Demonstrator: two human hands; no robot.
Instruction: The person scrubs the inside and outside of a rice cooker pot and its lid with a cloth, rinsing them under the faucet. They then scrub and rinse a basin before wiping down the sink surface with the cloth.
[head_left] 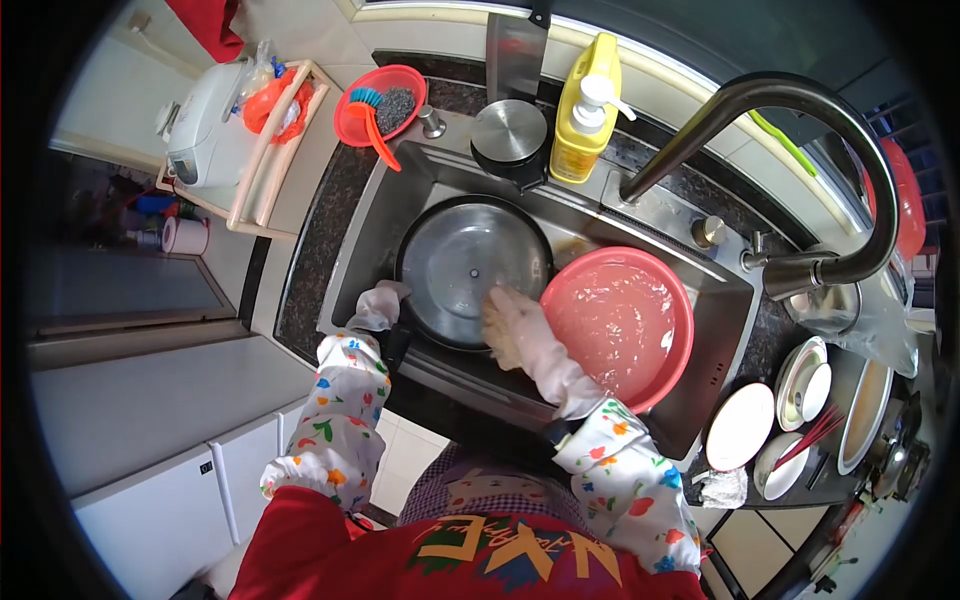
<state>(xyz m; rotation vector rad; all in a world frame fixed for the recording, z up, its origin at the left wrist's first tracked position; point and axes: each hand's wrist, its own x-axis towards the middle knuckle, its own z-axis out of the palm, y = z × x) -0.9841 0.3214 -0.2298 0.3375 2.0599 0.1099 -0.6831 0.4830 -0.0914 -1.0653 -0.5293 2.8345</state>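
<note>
I count two hands, both sleeved in floral covers, and one round dark pan (474,258) lying inside the sink (720,330), left of its middle. Small round mark at the pan's centre.

Left hand (378,305): at the pan's near-left rim, forearm reaching away from the body, fingers pointing right toward the rim. A black handle-like part (397,347) sits just beside it. Grip: I cannot tell whether it is closed on the rim.

Right hand (505,318): forearm angled far and left, hand over the pan's near-right edge, fingers bent down. Grip: I cannot tell open from closed; a tan patch at the fingers is too unclear for me to name.

Right of the pan, also in the sink: one pink basin (625,325) of cloudy water.

Far side: one red bowl (345,122) with one brush (372,120) and one grey scouring pad (396,108); one small lidded pot (508,135); one yellow pump bottle (580,125). One faucet (780,90) arches at far right.

Right counter (768,350): one white plate (740,427), one bowl (775,480) with red chopsticks (815,432).
</note>
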